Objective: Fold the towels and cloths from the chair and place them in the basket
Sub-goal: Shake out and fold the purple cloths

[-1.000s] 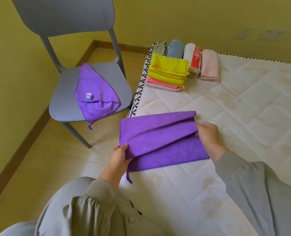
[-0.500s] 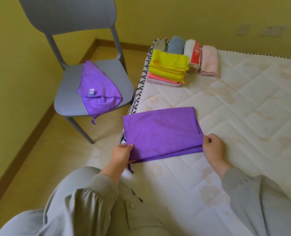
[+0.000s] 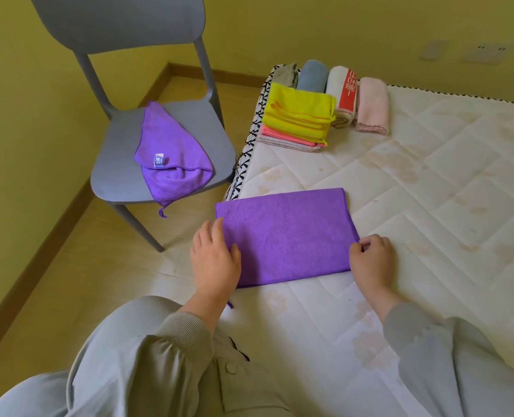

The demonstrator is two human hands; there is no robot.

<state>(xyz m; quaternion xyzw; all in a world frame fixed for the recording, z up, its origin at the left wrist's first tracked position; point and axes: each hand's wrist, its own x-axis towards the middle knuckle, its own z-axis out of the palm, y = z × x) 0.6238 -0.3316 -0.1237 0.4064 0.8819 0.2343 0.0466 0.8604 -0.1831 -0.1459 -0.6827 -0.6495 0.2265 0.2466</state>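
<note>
The folded purple cloth (image 3: pixel 286 236) is lying flat on the mattress (image 3: pixel 430 191), with its long axis running left to right between the two hands. The left hand (image 3: pixel 215 261) is resting on the cloth's left short edge, fingers (image 3: pixel 216 233) straight and loosely spread, pressing rather than gripping. The right hand (image 3: pixel 370 263) is sitting at the cloth's right short edge, its fingers (image 3: pixel 365 243) curled and seemingly pinching the near right corner. Each short end is lying directly under a hand, so folding end to end is probably coming next, and the right hand is looking better set to carry its end leftward. Beyond the cloth's left end, another purple cloth (image 3: pixel 171 158) is waiting on the chair (image 3: pixel 120 164). No basket is showing.
</note>
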